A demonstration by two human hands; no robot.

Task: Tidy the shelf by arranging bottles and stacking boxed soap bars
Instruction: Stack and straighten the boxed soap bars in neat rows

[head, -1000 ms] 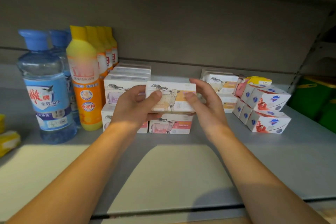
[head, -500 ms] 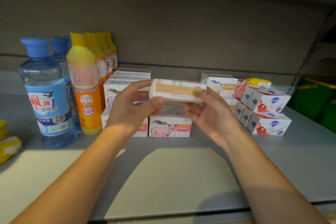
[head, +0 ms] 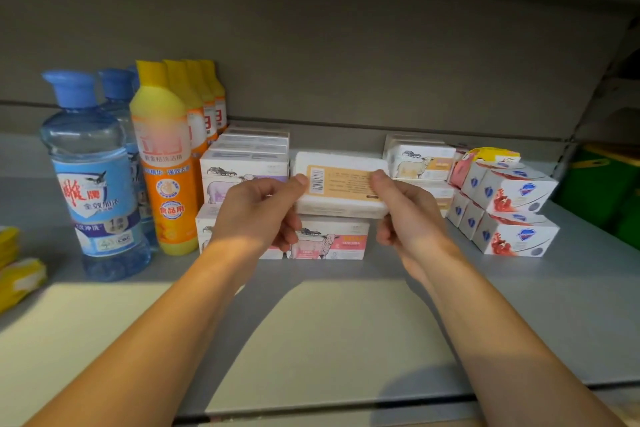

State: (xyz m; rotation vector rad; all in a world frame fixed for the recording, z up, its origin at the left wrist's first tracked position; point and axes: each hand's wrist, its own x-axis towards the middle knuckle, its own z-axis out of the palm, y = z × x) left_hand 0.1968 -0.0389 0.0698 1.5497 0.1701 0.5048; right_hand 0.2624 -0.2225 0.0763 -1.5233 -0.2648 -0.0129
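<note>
A white boxed soap bar (head: pixel 343 184) is held up between both hands, its orange barcode side facing me. My left hand (head: pixel 258 210) pinches its left end and my right hand (head: pixel 407 215) pinches its right end. It hovers just above a pink sheep-print soap box (head: pixel 329 241) lying on the grey shelf (head: pixel 519 305). Stacked soap boxes (head: pixel 244 170) stand to the left behind my left hand. More sheep-print boxes (head: pixel 420 159) are stacked to the right. Blue bottles (head: pixel 91 177) and yellow-orange bottles (head: pixel 166 163) stand in rows at the left.
White, blue and red soap boxes (head: pixel 509 215) are stacked at an angle on the right. Yellow packets (head: pixel 17 274) lie at the far left edge. Green items (head: pixel 602 184) sit beyond the shelf's right upright. The shelf's front strip lies in front of my forearms.
The soap box has been turned over in my hands, from its sheep-print front to its narrow edge to its barcode back. Both hands stayed on its ends.
</note>
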